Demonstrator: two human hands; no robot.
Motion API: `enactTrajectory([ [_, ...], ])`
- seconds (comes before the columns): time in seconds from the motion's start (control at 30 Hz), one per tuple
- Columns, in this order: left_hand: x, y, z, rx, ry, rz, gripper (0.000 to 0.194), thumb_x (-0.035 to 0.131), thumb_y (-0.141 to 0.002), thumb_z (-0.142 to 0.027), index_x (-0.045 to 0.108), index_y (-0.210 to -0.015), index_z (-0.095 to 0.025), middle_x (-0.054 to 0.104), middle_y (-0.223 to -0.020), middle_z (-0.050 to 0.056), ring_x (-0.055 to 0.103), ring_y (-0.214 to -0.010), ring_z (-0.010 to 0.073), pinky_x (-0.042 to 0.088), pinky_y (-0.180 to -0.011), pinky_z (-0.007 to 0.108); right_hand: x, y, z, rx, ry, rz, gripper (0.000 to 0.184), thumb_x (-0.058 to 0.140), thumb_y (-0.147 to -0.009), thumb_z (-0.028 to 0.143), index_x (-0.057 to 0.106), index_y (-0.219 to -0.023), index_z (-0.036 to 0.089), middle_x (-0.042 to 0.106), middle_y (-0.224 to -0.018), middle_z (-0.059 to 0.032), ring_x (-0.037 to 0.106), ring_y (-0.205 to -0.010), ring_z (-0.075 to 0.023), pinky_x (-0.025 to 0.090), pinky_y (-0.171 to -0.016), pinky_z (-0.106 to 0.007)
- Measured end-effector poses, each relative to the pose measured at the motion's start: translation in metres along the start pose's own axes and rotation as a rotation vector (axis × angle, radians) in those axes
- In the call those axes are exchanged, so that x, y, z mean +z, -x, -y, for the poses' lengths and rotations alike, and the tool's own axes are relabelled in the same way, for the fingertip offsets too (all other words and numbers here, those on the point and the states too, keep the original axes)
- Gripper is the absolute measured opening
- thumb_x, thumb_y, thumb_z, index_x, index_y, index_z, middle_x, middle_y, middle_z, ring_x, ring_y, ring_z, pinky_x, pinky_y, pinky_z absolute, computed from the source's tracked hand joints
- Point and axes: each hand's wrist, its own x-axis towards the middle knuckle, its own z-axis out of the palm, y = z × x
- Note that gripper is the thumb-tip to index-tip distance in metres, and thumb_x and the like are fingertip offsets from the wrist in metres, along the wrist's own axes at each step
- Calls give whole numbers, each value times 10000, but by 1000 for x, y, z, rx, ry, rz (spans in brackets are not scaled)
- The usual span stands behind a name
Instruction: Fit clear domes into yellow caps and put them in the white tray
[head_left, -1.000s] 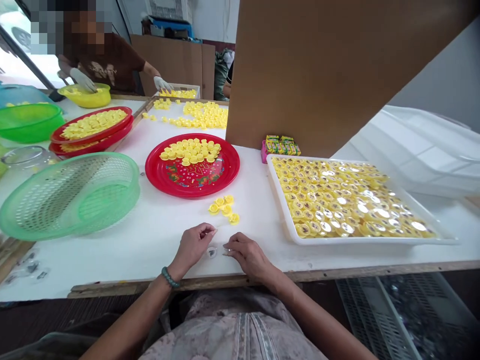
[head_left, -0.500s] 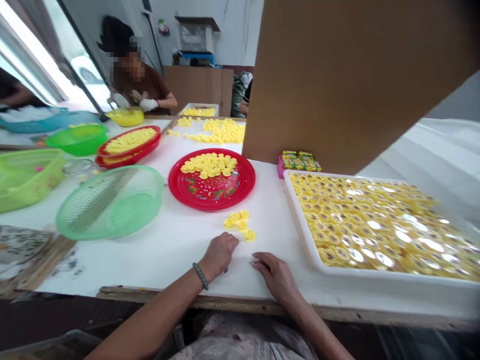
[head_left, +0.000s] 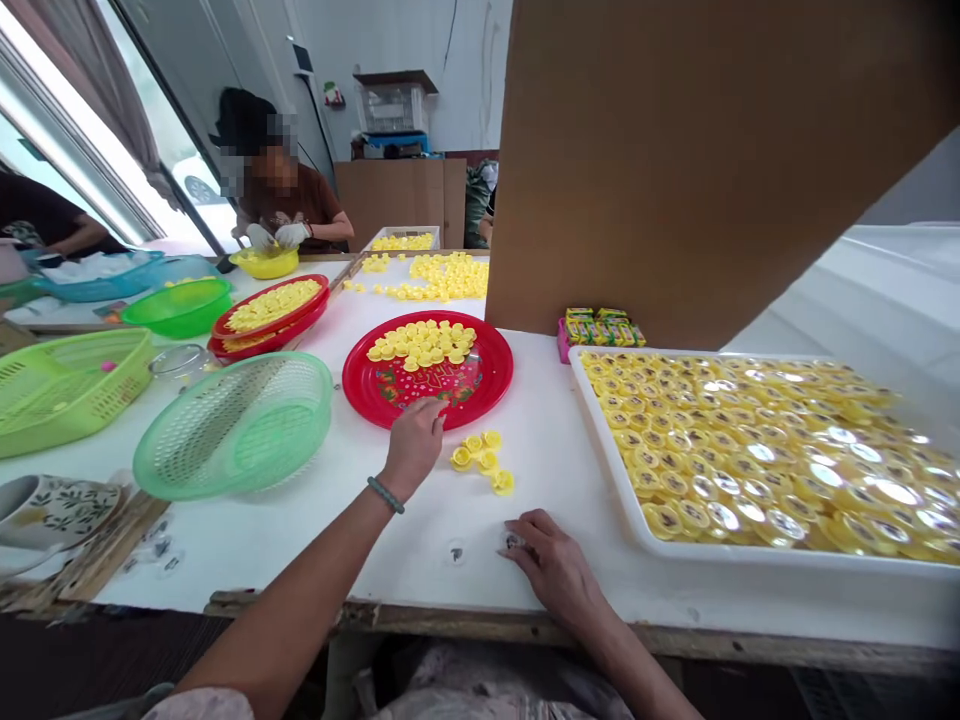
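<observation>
My left hand (head_left: 416, 443), a beaded bracelet on its wrist, reaches over the near rim of a red plate (head_left: 484, 400). Its fingers are bent together, and whatever they hold is hidden. Small yellow plastic cups (head_left: 424, 345) are heaped on the plate's far half. Close to the table's front edge, my right hand (head_left: 551, 560) pinches a small clear disc with a dark print (head_left: 514, 540). A similar clear disc (head_left: 457, 553) lies flat to the left of it. Several loose yellow cups (head_left: 487, 460) sit between the plate and my right hand.
On the right stands a white tray (head_left: 619, 490) full of yellow cups with shiny printed tops. Left are a green basket (head_left: 232, 430), stacked red plates (head_left: 319, 300) and a mug (head_left: 52, 510). A cardboard panel (head_left: 637, 170) rises behind. A gloved co-worker (head_left: 300, 200) handles a yellow bowl (head_left: 266, 263).
My left hand has moved forward from beside the clear disc to the red plate's near rim. My right hand stays near the front edge. The camera view has swung left.
</observation>
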Motion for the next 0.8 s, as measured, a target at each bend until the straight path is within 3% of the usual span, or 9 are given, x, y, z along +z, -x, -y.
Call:
enactTrajectory([
  [0.1,5,15,-8,-40,73,103,197,485,-832,-84,637,-929,-163,656,-920,61,597,-844,204,455,-759,305,0,2,4,-48,58,-12,229,570,-812,147,603,-1035,187,576,-964,-75,581,-872,-196,491,-760,-302],
  [0.27,22,66,-24,-273,295,301,134,538,-807,-128,652,-836,-193,675,-836,10,615,-762,182,455,-703,276,-1,3,8,-90,127,46,182,613,-787,161,615,-967,189,594,-909,-62,569,-868,-210,487,-766,-334],
  [0.4,27,74,-25,-362,431,359,152,549,-795,-151,645,-903,-198,671,-842,3,610,-735,170,463,-693,266,-3,4,6,-32,69,-3,235,612,-772,173,605,-1007,186,612,-906,-61,592,-832,-190,500,-743,-310],
  [0.57,35,58,-25,-210,350,368,261,579,-749,-91,604,-993,-181,637,-939,18,566,-649,146,446,-672,270,-13,-11,-1,91,-138,-150,234,606,-776,216,603,-1010,198,635,-898,-45,612,-687,-132,517,-638,-259],
  [0.67,45,52,-31,-101,283,395,214,611,-762,-133,586,-971,-170,624,-916,30,560,-666,163,434,-670,284,-19,-24,-8,94,-228,-158,222,626,-764,245,617,-981,202,644,-893,-39,621,-692,-128,524,-624,-252],
  [0.8,57,52,-36,-68,208,386,126,586,-772,-118,547,-877,-176,604,-815,23,563,-716,193,412,-649,288,-24,-32,-15,84,-271,-160,376,659,-725,223,557,-1087,206,651,-911,-36,618,-742,-134,538,-688,-277],
])
